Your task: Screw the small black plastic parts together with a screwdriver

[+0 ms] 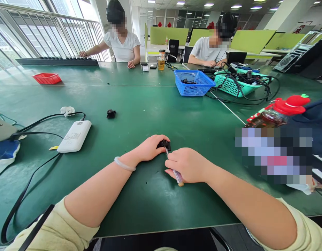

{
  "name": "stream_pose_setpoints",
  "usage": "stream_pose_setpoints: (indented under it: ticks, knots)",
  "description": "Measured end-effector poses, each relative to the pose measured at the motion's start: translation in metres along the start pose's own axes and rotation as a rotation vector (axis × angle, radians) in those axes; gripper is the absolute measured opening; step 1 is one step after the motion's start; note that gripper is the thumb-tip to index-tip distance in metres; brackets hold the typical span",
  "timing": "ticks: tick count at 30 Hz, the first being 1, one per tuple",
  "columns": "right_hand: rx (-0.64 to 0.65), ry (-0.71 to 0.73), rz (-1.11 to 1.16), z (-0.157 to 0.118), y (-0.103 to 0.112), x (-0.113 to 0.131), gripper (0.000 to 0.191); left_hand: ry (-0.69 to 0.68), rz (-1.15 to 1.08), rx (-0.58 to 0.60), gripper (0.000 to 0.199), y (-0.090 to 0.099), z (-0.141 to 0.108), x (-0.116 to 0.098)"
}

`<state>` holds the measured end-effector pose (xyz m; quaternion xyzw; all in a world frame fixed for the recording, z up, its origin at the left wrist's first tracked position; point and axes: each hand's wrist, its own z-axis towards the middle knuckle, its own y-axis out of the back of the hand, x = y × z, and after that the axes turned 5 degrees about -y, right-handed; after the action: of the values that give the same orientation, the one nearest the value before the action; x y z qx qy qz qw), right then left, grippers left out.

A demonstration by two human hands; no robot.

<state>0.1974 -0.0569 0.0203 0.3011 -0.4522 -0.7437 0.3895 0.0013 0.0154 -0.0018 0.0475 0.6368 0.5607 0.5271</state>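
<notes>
My left hand point(152, 147) is closed around a small black part point(165, 144) on the green table, its thumb and fingers pressing the sides. In my right hand point(188, 164) is a slim screwdriver point(178, 178) with a clear purplish handle and a tan end cap. Its thin tip points up and left and meets the front of the black part, as far as I can see. Fingers hide much of the part. Farther back and left lies another small black piece point(111, 114), untouched.
A white power bank point(74, 136) with black cables lies left. Ahead are a red tray point(46, 78), a blue basket point(194, 83) and a teal basket point(235, 87) heaped with cables. A red-lidded bottle point(277, 111) stands right. Two people sit across the table.
</notes>
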Motion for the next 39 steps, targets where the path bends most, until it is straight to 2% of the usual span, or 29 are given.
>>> stream_pose_setpoints:
  ticks: [3,10,16,20,23,31,39]
  knots:
    - [-0.013,0.006,-0.006,0.001,0.000,0.001,0.024,0.012,-0.017,-0.009,0.035,0.000,0.000,0.000]
    - [-0.145,-0.073,0.120,0.000,0.006,-0.009,0.028,0.020,-0.103,-0.036,0.050,0.001,0.000,-0.001]
    - [-0.279,-0.161,0.250,-0.002,0.005,-0.016,0.012,0.047,-0.157,-0.078,0.046,0.000,-0.001,0.000]
    - [-0.350,-0.285,0.326,-0.005,0.004,-0.021,0.008,0.071,-0.148,-0.102,0.040,-0.001,-0.001,0.000]
    - [-0.376,-0.357,0.365,-0.005,0.004,-0.023,0.008,0.081,-0.136,-0.097,0.037,0.001,-0.001,-0.001]
    - [-0.436,-0.418,0.423,-0.006,0.002,-0.021,0.009,0.086,-0.084,-0.084,0.029,0.003,0.001,-0.003]
    - [-0.437,-0.411,0.444,-0.005,-0.002,-0.022,0.005,0.109,-0.122,-0.100,0.036,0.003,0.001,-0.001]
